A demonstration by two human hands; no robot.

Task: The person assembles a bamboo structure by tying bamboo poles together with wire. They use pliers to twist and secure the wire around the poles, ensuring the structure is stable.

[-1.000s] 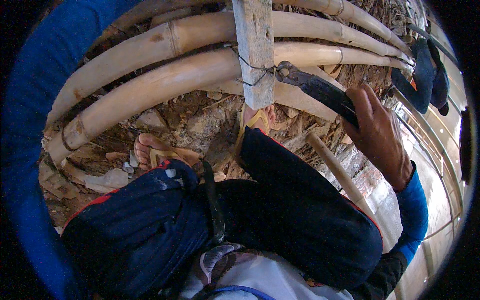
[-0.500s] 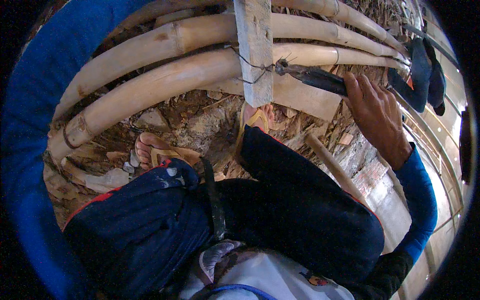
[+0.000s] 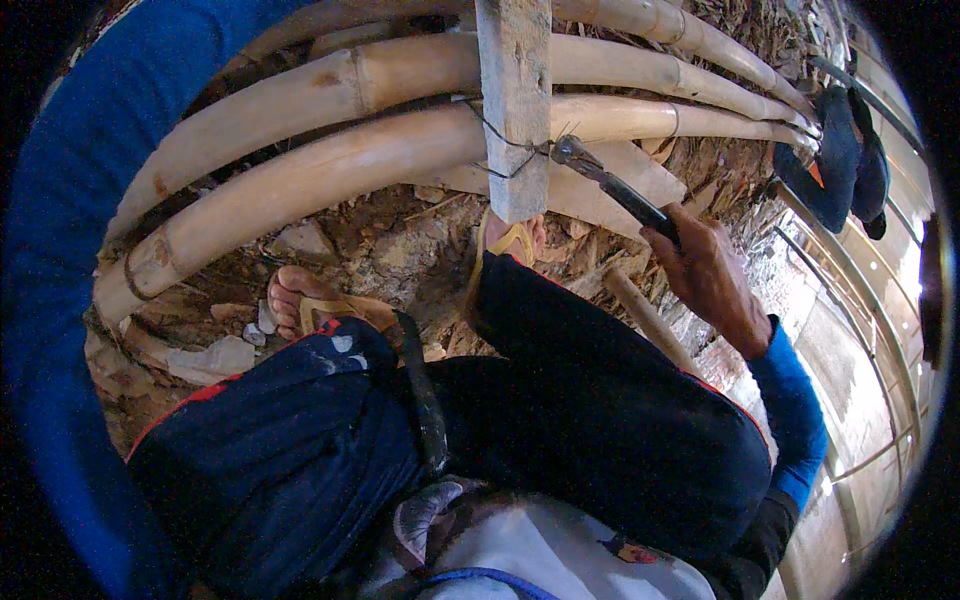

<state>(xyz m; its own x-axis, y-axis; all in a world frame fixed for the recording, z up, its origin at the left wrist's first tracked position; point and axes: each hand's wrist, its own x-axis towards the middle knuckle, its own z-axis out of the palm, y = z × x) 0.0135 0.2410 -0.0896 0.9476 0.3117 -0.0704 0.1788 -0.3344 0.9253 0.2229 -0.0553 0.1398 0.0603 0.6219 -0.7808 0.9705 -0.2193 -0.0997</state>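
My right hand [image 3: 705, 265] is closed round the dark handles of a pair of pincers [image 3: 625, 190]. Their jaws meet the twisted end of a black tie wire [image 3: 508, 147], which loops round an upright wooden batten [image 3: 515, 95] where it crosses the nearest bamboo pole [image 3: 330, 165]. Short wire ends stick up beside the jaws. A blue sleeve [image 3: 65, 300] covers my left arm, which curves up the left side and past the top edge; the hand itself is out of sight.
More bamboo poles [image 3: 420, 68] run behind the nearest one. My sandalled feet [image 3: 335, 305] rest on ground littered with stones and dry scraps. A wooden stick [image 3: 650, 320] lies beside my right leg. Dark cloth-like shapes [image 3: 850, 160] are at the far right.
My right hand has swung down and toward me, turning the pincers' handles to a steeper slant while the jaws stay at the wire. The batten has shifted slightly in view.
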